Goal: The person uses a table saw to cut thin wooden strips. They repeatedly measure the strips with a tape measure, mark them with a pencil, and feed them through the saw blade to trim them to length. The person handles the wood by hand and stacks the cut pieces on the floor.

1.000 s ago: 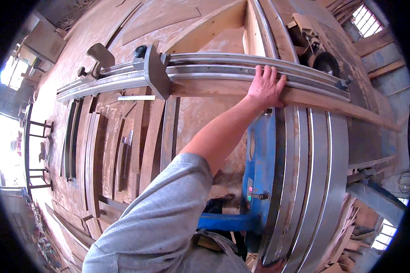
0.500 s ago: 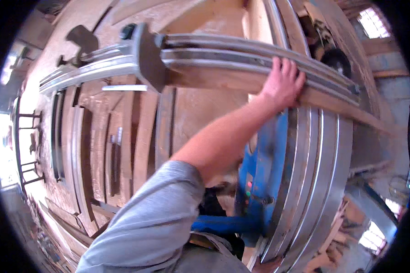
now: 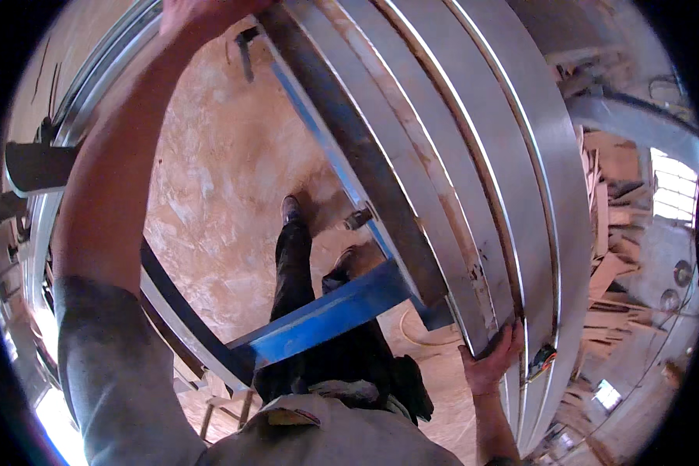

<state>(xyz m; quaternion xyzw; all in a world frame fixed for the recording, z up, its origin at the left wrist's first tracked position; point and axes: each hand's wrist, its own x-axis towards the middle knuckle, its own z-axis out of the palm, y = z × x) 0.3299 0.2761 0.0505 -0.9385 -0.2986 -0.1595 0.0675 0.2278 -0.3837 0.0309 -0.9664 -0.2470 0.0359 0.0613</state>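
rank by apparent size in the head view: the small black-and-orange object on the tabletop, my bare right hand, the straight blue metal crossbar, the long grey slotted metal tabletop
Largest to smallest:
1. Grey metal tabletop
2. Blue metal crossbar
3. Bare right hand
4. Black-and-orange object

Ahead of your right hand [image 3: 495,361], the grooved tabletop [image 3: 452,54] runs clear, but a small orange-and-black object [image 3: 542,362] sits just to its right. Between your left forearm [image 3: 109,179] and the tabletop, there's open room above the floor [image 3: 210,194], though a knob [image 3: 357,218] juts in and the blue beam [image 3: 326,313] bars the near end.
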